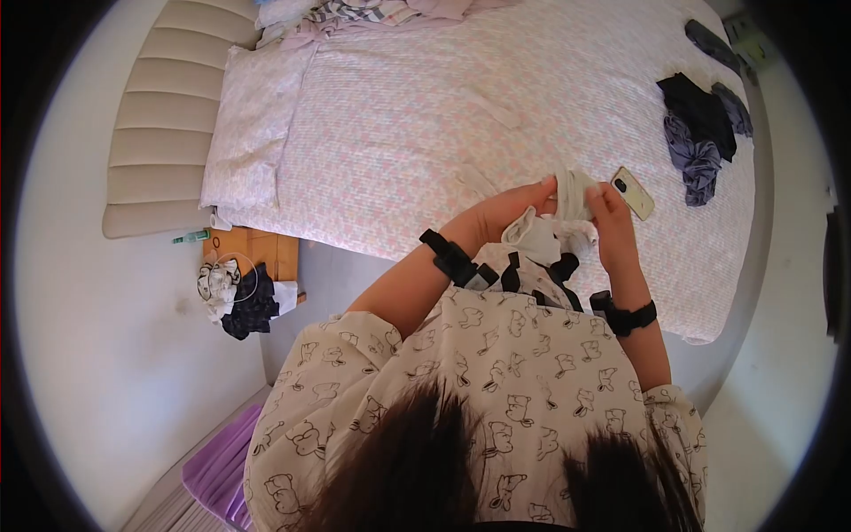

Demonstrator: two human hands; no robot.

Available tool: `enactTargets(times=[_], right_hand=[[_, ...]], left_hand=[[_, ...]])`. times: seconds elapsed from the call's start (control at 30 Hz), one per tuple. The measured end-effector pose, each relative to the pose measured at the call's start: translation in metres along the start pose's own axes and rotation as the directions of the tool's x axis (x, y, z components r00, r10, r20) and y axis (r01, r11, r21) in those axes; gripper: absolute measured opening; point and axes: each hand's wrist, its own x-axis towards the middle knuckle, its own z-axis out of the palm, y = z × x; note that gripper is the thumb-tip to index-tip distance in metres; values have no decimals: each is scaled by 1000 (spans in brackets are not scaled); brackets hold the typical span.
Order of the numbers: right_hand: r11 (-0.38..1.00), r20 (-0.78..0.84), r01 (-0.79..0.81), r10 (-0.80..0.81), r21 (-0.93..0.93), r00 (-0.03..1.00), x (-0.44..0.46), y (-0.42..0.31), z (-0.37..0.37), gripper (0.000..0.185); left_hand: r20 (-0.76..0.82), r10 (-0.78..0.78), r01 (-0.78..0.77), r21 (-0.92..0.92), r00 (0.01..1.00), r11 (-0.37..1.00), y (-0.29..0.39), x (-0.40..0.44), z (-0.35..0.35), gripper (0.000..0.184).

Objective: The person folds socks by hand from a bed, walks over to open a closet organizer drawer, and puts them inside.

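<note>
A bunched white cloth garment (pixel 574 197) is stretched between my two hands over the near edge of the bed; its exact kind cannot be made out. My left hand (pixel 517 206) pinches its left side with thumb and fingers. On the other side, the fingers of my right hand (pixel 613 217) are closed on the fabric. A further pale fold of cloth (pixel 532 232) hangs below, close to my body. Just beyond my right hand, a phone (pixel 632 192) in a light yellowish case lies back up on the bedspread.
The bed (pixel 390 133) has a patterned pink-white cover and a pillow (pixel 257 124). Dark clothes (pixel 696 142) lie at its right; crumpled pink bedding (pixel 381 13) is at the far side. A wooden nightstand (pixel 277 257) with clothes (pixel 246 306) stands left. Purple fabric (pixel 222 465) lies lower left.
</note>
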Motion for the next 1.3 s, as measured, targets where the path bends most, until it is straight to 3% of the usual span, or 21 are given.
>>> enactTargets(times=[0.07,0.13,0.2,0.37,0.47,0.5,0.57,0.67,0.73,0.77,0.8,0.83,0.9,0.97,1.0,1.07,1.1,1.13,1.2,1.23,1.3], right_hand=[[994,-98,69,-76,-80,992,4,2,-16,25],[850,-283,271,-151,453,947,9,-1,-36,22],[863,-287,267,-150,428,946,2,-11,-41,23],[774,-246,251,-127,581,961,2,-16,-43,25],[755,-305,270,-98,597,947,0,-32,-39,23],[756,-305,271,-99,596,947,1,-31,-44,23],[704,-101,261,-262,660,960,6,-28,-55,21],[704,-28,207,-257,680,966,8,-27,-38,20],[869,-127,238,-203,433,971,-1,-29,-5,28],[920,-43,373,-380,-120,924,-9,-30,12,31],[649,123,445,-479,-618,869,-14,-30,23,35],[651,122,444,-478,-616,870,-10,-20,17,35],[605,214,319,-241,-730,947,2,5,-6,36],[552,113,296,-340,-779,934,3,7,-20,33],[503,12,256,-438,-826,899,0,7,-18,30],[570,-45,182,-360,-801,932,-5,4,-14,23],[724,-32,178,-267,-666,963,-5,3,-9,20],[848,-2,151,-176,-509,984,-6,1,-4,18],[891,173,124,-52,-438,984,-10,-7,18,18],[915,187,24,57,-402,981,-13,-16,32,22],[886,144,28,44,-463,989,-14,-15,45,24]], left_hand=[[-71,-44,47,33,996,998,-6,2,-7,60],[-447,101,-88,50,889,995,-2,-4,-15,54],[-420,135,-147,4,897,989,4,-10,-24,48],[-351,390,-219,437,851,872,4,-6,-23,19],[-350,405,-154,566,844,810,8,-8,-18,18],[-349,406,-155,566,844,810,8,-8,-16,18],[-297,327,-110,567,897,816,8,-8,-12,20],[-197,316,-195,466,928,863,6,-3,-7,20],[-154,244,-170,383,957,908,10,-3,-1,19],[-104,173,-135,301,979,944,11,-3,1,19],[-107,172,-133,301,979,944,10,-3,0,19],[-74,216,-181,327,974,928,8,-2,-2,18],[-41,259,-229,352,965,907,10,-4,-4,18],[-293,305,-284,113,906,952,17,-11,-7,24],[-302,309,-287,116,902,951,18,-13,-8,24],[-338,255,-277,-20,906,961,19,-13,-10,31],[-339,256,-278,-18,905,960,18,-12,-10,31],[-340,266,-292,-27,902,956,16,-10,-10,32],[-332,272,-301,-38,903,953,11,-4,-6,34],[-279,314,-306,71,907,949,8,-2,-4,36],[-207,373,-297,322,905,899,6,0,3,31]])
